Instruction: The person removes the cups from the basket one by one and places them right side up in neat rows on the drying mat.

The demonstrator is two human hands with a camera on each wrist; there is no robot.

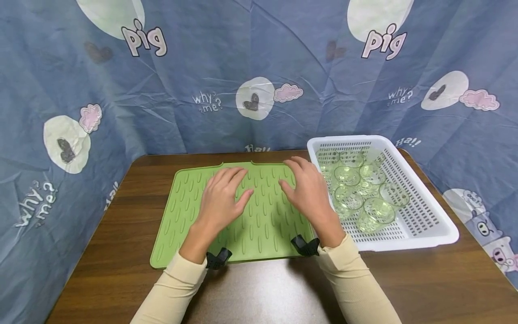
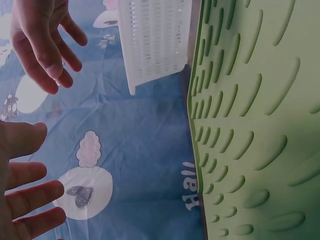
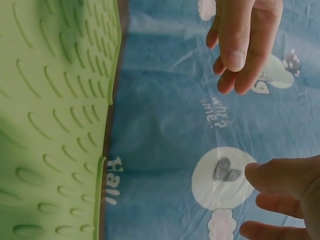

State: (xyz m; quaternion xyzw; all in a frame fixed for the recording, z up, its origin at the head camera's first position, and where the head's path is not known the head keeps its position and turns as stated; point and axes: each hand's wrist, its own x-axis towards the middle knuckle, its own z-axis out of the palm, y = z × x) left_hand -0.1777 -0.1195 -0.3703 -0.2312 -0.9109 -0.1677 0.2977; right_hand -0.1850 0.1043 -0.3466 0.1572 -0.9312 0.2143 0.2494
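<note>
Both hands hover over a green ribbed drying mat [image 1: 259,216] that lies flat on the table. The left hand [image 1: 222,195] is above the mat's middle-left, fingers relaxed and thumb apart, holding nothing. Above the mat's right side, the right hand [image 1: 309,191] has loosely bent fingers and also holds nothing. In the left wrist view the left hand [image 2: 32,185] and the right hand [image 2: 45,42] face each other with a gap between. To the right, a white plastic basket [image 1: 429,240] holds several clear greenish glasses [image 1: 379,211], grouped mostly in its left part.
The brown wooden table [image 1: 117,243] extends on both sides of the mat and in front of it. A blue printed cloth [image 1: 170,108] hangs behind the table and along its sides. The basket's left wall stands close beside the right hand.
</note>
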